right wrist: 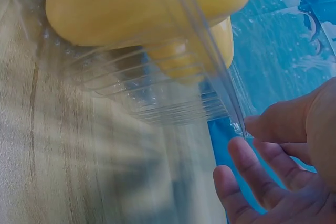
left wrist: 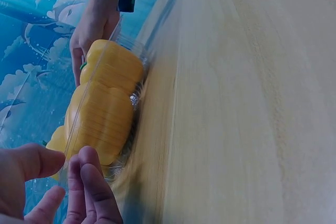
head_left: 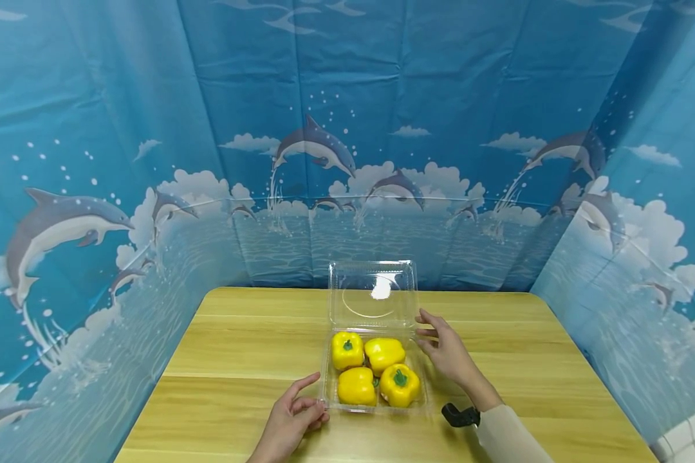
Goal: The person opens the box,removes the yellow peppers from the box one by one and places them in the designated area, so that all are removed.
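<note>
A clear plastic clamshell box [head_left: 327, 373] lies on the table with its lid [head_left: 347, 308] raised at the back. Inside sit several yellow bell peppers [head_left: 348, 350], some with green stems showing on top. At the front left corner, my left hand [head_left: 292, 415] pinches the box's rim [left wrist: 79, 114], thumb on one side and fingertips on the other. My right hand [head_left: 448, 350] is by the back right corner, close to the lid's hinge. In the right wrist view its thumb [right wrist: 283, 121] and fingertips meet at the rim's edge.
The wooden table [head_left: 237, 360] extends to both sides of the box. Behind it and along the sides hangs a blue curtain [head_left: 347, 244] printed with dolphins. A black strap piece [head_left: 460, 416] sits at the right wrist, beside a light sleeve [head_left: 506, 434].
</note>
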The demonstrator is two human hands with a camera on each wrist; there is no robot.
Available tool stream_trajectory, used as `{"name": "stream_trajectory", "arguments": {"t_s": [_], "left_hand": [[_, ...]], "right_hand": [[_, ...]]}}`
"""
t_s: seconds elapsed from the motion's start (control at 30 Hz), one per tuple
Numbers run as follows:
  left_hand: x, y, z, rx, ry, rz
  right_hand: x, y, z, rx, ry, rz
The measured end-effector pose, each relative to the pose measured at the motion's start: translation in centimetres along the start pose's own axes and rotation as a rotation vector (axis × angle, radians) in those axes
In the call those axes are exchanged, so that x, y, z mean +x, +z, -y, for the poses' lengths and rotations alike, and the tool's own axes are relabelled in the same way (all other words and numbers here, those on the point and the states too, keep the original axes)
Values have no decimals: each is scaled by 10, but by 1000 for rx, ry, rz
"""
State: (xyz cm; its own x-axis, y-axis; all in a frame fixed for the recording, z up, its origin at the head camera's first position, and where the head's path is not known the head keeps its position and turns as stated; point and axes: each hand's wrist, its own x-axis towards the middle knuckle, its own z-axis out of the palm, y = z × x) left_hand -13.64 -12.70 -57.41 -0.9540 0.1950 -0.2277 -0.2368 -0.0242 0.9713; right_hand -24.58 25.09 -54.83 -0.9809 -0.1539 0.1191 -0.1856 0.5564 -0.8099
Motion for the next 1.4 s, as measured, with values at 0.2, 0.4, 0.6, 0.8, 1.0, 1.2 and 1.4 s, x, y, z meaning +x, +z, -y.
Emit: {"name": "stream_trajectory", "arguments": {"t_s": [0.2,0.4,0.6,0.8,1.0,1.2,1.4], "left_hand": [[-1,1,-1,-8,-1,0],[-2,2,-2,2,-1,-2],[-2,3,-1,11,-3,-4],[-2,2,-1,64,33,1],[-1,3,-2,290,142,-25],[1,4,-10,502,247,-14],[12,6,-18,697,276,-35]], "right_hand": [[2,0,-6,7,15,16],[0,1,-10,9,12,29],[-2,2,-14,20,37,44],[-3,2,-15,40,55,49],[-9,0,-13,22,67,61],[-13,-2,-6,-53,23,72],[-16,0,5,-223,-71,75]]}}
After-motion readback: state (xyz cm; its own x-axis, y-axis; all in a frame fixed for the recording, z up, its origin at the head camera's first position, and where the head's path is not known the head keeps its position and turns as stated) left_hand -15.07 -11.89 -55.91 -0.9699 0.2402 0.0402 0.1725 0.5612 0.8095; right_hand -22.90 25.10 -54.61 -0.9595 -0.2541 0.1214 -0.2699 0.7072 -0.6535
